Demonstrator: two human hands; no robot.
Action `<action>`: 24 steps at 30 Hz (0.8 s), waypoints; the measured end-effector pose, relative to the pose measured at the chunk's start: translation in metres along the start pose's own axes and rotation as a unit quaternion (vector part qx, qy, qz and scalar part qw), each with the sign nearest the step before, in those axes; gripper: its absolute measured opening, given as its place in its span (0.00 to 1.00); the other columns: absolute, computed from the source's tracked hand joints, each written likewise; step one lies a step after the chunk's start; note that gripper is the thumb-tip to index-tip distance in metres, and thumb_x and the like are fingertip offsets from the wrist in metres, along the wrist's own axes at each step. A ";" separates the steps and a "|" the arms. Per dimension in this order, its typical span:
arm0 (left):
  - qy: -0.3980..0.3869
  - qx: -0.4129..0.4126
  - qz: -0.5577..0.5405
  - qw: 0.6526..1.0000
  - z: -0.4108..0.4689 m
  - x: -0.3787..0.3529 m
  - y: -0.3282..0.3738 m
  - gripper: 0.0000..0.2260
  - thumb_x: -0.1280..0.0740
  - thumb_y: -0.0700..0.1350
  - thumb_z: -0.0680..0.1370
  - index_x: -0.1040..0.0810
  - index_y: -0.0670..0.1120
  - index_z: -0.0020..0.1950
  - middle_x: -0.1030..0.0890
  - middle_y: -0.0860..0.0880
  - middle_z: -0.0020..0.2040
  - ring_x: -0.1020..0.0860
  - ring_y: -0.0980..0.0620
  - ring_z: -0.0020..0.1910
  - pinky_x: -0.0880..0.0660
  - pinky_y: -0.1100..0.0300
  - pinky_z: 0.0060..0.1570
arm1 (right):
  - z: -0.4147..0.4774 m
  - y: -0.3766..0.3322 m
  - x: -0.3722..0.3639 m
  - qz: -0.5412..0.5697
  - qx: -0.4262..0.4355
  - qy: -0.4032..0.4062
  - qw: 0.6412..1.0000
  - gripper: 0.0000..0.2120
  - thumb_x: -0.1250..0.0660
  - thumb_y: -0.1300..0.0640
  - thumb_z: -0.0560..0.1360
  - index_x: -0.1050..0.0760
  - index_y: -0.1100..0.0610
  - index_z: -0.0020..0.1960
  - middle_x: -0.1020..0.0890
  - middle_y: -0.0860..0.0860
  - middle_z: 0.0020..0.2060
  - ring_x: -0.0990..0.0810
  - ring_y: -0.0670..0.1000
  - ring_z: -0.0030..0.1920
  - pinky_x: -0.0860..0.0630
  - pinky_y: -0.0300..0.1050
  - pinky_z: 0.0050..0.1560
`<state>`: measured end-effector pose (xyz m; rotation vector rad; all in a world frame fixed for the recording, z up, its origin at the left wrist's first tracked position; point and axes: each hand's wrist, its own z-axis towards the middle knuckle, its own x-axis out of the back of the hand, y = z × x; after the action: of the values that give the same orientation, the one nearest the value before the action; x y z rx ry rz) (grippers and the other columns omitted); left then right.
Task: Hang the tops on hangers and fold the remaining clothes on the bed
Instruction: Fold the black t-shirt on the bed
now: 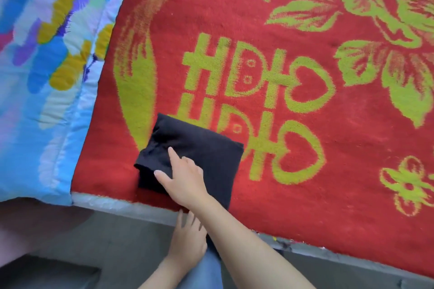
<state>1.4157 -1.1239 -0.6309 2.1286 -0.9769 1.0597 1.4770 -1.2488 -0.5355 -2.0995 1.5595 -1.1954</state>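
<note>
A black garment [202, 148], folded into a compact rectangle, lies on the red blanket [305, 171] near the bed's front edge. My right hand [185, 178] rests flat on the garment's front left part, fingers spread, the index finger pointing up over the fold. It grips nothing. My left hand [187, 237] is lower, at the bed's edge just below the garment, partly hidden under my right forearm. Its fingers are stretched out towards the blanket's rim, with nothing visible in them. No hangers or other clothes are in view.
The red blanket carries a green flower and letter pattern and covers the bed to the right. A quilt [47, 77] with blue, yellow and purple patches lies at the left. The grey floor [117, 241] shows below the bed edge, and blue denim [206, 270] is at the bottom.
</note>
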 end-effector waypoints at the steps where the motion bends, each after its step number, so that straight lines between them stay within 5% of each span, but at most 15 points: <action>1: -0.011 -0.017 -0.003 1.000 -0.011 -0.010 -0.004 0.24 0.30 0.48 0.60 0.28 0.40 0.52 0.23 0.40 0.49 0.25 0.46 0.51 0.31 0.47 0.58 | 0.002 0.012 -0.007 -0.029 0.001 0.011 1.000 0.28 0.44 0.47 0.80 0.47 0.55 0.76 0.29 0.55 0.64 0.38 0.56 0.69 0.39 0.53 0.67; 4: 0.127 -0.010 -0.061 0.990 -0.032 -0.009 -0.021 0.15 0.41 0.43 0.65 0.31 0.46 0.52 0.30 0.47 0.50 0.29 0.46 0.51 0.36 0.48 0.54 | -0.007 0.060 -0.021 -0.133 0.006 0.175 0.976 0.22 0.45 0.52 0.75 0.27 0.59 0.65 0.22 0.57 0.57 0.24 0.58 0.60 0.23 0.52 0.53; 6: 0.211 0.030 -0.038 0.976 -0.030 -0.011 -0.036 0.14 0.43 0.43 0.68 0.31 0.46 0.54 0.30 0.45 0.51 0.29 0.45 0.52 0.35 0.46 0.54 | -0.016 0.094 -0.032 -0.210 0.039 0.208 0.954 0.21 0.43 0.53 0.69 0.24 0.58 0.58 0.18 0.58 0.51 0.22 0.59 0.55 0.20 0.49 0.44; 8: 0.236 0.057 -0.023 0.970 -0.015 -0.010 -0.054 0.18 0.44 0.42 0.70 0.31 0.45 0.60 0.30 0.42 0.58 0.30 0.42 0.58 0.36 0.44 0.57 | -0.023 0.119 -0.048 -0.279 0.097 0.175 0.939 0.22 0.35 0.54 0.65 0.29 0.56 0.58 0.19 0.60 0.54 0.25 0.60 0.58 0.21 0.49 0.46; 11: 0.238 0.025 0.064 0.969 0.008 -0.006 -0.071 0.32 0.43 0.39 0.70 0.44 0.47 0.75 0.36 0.38 0.69 0.35 0.39 0.67 0.39 0.42 0.62 | -0.022 0.137 -0.060 -0.331 0.070 0.045 0.940 0.46 0.20 0.49 0.47 0.33 0.53 0.62 0.21 0.61 0.58 0.23 0.61 0.59 0.22 0.56 0.50; 13: 0.217 -0.022 0.115 0.969 0.028 -0.006 -0.082 0.45 0.33 0.37 0.64 0.53 0.48 0.77 0.39 0.38 0.71 0.38 0.39 0.69 0.39 0.39 0.63 | -0.014 0.141 -0.061 -0.354 0.058 0.025 0.933 0.56 0.18 0.47 0.39 0.35 0.52 0.65 0.22 0.60 0.60 0.23 0.60 0.61 0.23 0.57 0.50; 15: 0.183 -0.040 0.118 0.975 0.042 -0.004 -0.090 0.53 0.24 0.38 0.56 0.49 0.48 0.76 0.38 0.38 0.70 0.37 0.39 0.69 0.34 0.38 0.61 | -0.006 0.147 -0.058 -0.389 0.086 0.042 0.916 0.55 0.18 0.50 0.42 0.35 0.51 0.66 0.22 0.59 0.60 0.26 0.59 0.62 0.26 0.57 0.52; 19: 0.177 -0.048 0.126 0.975 0.045 -0.005 -0.091 0.51 0.22 0.41 0.51 0.39 0.48 0.71 0.38 0.38 0.70 0.37 0.39 0.68 0.35 0.38 0.61 | -0.002 0.163 -0.055 -0.430 0.171 0.114 0.879 0.41 0.24 0.58 0.54 0.34 0.49 0.65 0.21 0.59 0.57 0.28 0.59 0.58 0.34 0.55 0.50; 24: 0.205 -0.026 0.103 0.973 0.047 -0.009 -0.087 0.51 0.20 0.43 0.49 0.37 0.48 0.70 0.37 0.40 0.69 0.37 0.40 0.68 0.41 0.39 0.62 | 0.000 0.162 -0.044 -0.344 0.203 0.234 0.886 0.27 0.40 0.70 0.58 0.31 0.55 0.56 0.22 0.53 0.35 0.31 0.54 0.37 0.33 0.41 0.26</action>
<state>1.5020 -1.1056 -0.6769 1.6930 -1.0189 1.4856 1.3649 -1.2727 -0.6580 -2.2112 0.5513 -2.1706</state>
